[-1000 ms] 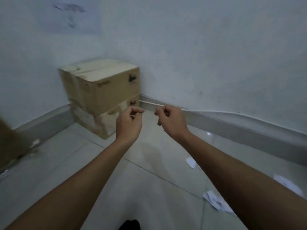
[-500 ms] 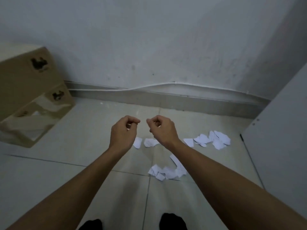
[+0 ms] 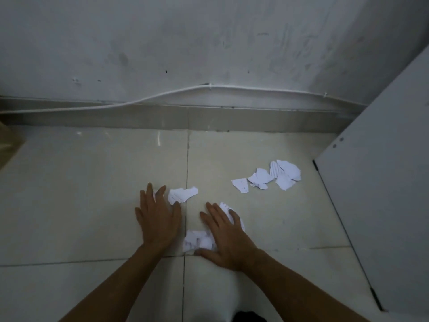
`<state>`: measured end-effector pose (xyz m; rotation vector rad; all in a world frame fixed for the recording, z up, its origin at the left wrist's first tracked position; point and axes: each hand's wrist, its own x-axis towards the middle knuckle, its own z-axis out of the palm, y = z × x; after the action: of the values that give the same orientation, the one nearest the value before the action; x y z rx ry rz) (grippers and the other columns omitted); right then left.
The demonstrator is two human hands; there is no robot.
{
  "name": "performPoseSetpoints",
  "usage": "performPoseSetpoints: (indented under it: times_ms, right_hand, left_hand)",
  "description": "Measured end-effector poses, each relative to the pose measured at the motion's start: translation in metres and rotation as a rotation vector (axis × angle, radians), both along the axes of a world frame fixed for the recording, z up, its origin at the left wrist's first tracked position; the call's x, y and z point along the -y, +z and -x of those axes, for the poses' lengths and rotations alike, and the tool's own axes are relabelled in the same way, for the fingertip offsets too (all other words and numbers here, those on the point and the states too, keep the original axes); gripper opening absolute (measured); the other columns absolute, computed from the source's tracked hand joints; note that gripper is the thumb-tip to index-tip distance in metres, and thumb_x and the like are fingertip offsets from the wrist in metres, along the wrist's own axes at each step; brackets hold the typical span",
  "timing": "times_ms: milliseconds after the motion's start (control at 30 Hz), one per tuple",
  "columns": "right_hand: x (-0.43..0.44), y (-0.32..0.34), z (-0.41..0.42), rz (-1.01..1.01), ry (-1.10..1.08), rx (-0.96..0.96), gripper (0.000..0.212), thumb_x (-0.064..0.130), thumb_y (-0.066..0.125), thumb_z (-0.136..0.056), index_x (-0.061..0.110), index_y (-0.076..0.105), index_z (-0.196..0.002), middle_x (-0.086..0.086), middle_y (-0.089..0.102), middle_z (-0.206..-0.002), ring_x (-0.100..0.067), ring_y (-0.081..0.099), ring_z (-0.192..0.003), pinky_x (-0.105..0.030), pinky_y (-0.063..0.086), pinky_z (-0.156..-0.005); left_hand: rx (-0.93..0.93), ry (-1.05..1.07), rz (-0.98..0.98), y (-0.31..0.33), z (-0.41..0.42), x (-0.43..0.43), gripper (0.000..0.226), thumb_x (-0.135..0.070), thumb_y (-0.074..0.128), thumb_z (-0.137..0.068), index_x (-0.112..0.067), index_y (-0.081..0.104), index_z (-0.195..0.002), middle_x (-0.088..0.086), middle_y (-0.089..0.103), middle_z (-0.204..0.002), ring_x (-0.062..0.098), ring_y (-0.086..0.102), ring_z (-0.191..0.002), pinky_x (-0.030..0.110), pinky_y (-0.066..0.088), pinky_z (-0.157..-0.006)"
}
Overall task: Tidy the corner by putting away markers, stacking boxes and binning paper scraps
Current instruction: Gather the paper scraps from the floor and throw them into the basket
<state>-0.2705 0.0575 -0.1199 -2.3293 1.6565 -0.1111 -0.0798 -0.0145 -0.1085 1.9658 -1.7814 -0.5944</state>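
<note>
Since torn paper weighs almost nothing and bends at a touch, the crumpled scraps (image 3: 197,242) nearest the person should gather best by being swept along the floor (image 3: 92,194) into a heap and scooped from under an edge, rather than pinched one by one off the smooth tile. The right hand (image 3: 228,238) lies flat with fingers spread, its thumb side touching that crumpled bunch and its fingers resting over another strip (image 3: 224,206); it grips nothing. Just left of it, the left hand (image 3: 157,219) is likewise spread flat on the tile, its fingers touching a torn piece (image 3: 183,194) that lies a little farther out. Farther off to the right, well apart from both hands, a loose cluster of scraps (image 3: 274,176) sits near a white panel (image 3: 383,182), which may crowd a sweep from that side. At the left edge a corner of a cardboard box (image 3: 7,145) shows. Beyond, a skirting (image 3: 162,118) and a white cable (image 3: 162,96) run along the wall; no bin is in view.
</note>
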Motion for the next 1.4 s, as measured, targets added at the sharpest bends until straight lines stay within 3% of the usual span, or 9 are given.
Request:
performPoseSetpoints:
  times_ms: [167,300,367,567,700,867,1067,1267,1400]
  right_hand:
    - [0.033,-0.012,0.004,0.111,-0.091,0.078,0.083,0.074,0.025,-0.094,0.013,0.039,-0.149,-0.011,0.029,-0.161,-0.025,0.025,-0.149,-0.051,0.022,-0.119]
    - [0.062,-0.007,-0.006,0.173,-0.12,0.3,0.066,0.048,0.055,-0.094,0.006,0.044,-0.144,-0.017,0.038,-0.155,-0.029,0.035,-0.144,-0.044,0.028,-0.118]
    - [0.07,-0.001,-0.007,0.186,-0.102,0.362,0.067,0.038,0.062,-0.087,0.007,0.045,-0.144,-0.015,0.038,-0.155,-0.026,0.034,-0.144,-0.044,0.025,-0.118]
    - [0.05,0.0,0.016,0.054,-0.058,0.411,0.069,0.034,0.044,-0.091,0.011,0.029,-0.154,-0.008,0.02,-0.165,-0.017,0.01,-0.153,-0.046,0.011,-0.123]
    - [0.044,0.006,0.031,0.077,-0.218,0.68,0.057,0.015,0.044,-0.093,0.012,0.038,-0.149,-0.001,0.031,-0.159,-0.01,0.025,-0.149,-0.029,0.021,-0.122]
    - [0.062,0.009,0.08,0.323,-0.547,0.449,0.051,0.027,0.043,-0.096,0.007,0.048,-0.142,-0.011,0.041,-0.154,-0.024,0.033,-0.145,-0.046,0.028,-0.118]
    - [0.088,0.011,0.152,0.102,-0.935,0.122,0.063,0.045,0.037,-0.103,0.017,0.02,-0.157,-0.01,0.007,-0.167,-0.03,0.003,-0.153,-0.054,0.009,-0.12]
    - [0.086,-0.005,0.136,0.061,-0.655,0.147,0.067,0.055,0.022,-0.097,0.023,0.027,-0.156,-0.002,0.02,-0.165,-0.025,0.008,-0.153,-0.048,0.002,-0.12]
    - [0.067,-0.016,0.094,0.204,-0.392,0.49,0.049,0.033,0.036,-0.1,0.012,0.052,-0.142,-0.006,0.052,-0.147,-0.025,0.041,-0.142,-0.046,0.027,-0.118]
  left_hand:
    - [0.061,-0.104,0.029,-0.021,0.007,-0.009,0.075,-0.059,0.023,-0.09,-0.018,0.031,-0.152,0.008,0.022,-0.161,0.028,0.011,-0.15,0.047,0.002,-0.119]
    - [0.019,-0.178,0.035,-0.025,0.017,-0.003,0.083,-0.067,0.01,-0.089,-0.019,0.023,-0.155,0.003,0.015,-0.163,0.02,0.005,-0.151,0.039,-0.006,-0.12]
    - [0.004,-0.21,0.043,-0.024,0.024,-0.002,0.081,-0.066,0.007,-0.09,-0.02,0.021,-0.155,0.002,0.015,-0.163,0.019,0.005,-0.151,0.04,-0.006,-0.121]
    - [0.009,-0.315,0.077,-0.023,0.045,-0.007,0.079,-0.068,0.003,-0.092,-0.024,0.02,-0.155,0.001,0.016,-0.163,0.018,0.004,-0.151,0.042,-0.005,-0.121]
    - [0.023,-0.394,0.102,-0.022,0.064,-0.004,0.082,-0.073,0.014,-0.091,-0.022,0.025,-0.154,0.004,0.021,-0.162,0.022,0.014,-0.15,0.047,0.006,-0.121]
    - [0.124,-0.491,0.073,-0.018,0.094,-0.002,0.1,-0.088,0.026,-0.078,-0.024,0.022,-0.154,0.003,0.019,-0.163,0.024,0.014,-0.151,0.053,0.011,-0.12]
    - [0.262,-0.551,0.074,-0.018,0.101,-0.005,0.109,-0.094,0.034,-0.069,-0.025,0.027,-0.152,0.004,0.02,-0.162,0.026,0.014,-0.15,0.056,0.015,-0.118]
    - [0.248,-0.527,0.099,-0.018,0.103,-0.005,0.102,-0.087,0.031,-0.077,-0.024,0.016,-0.155,0.003,0.019,-0.163,0.023,0.015,-0.15,0.054,0.015,-0.119]
    - [0.11,-0.551,0.124,-0.028,0.103,-0.002,0.094,-0.081,0.037,-0.083,-0.025,0.014,-0.155,0.005,0.023,-0.161,0.029,0.028,-0.146,0.058,0.025,-0.115]
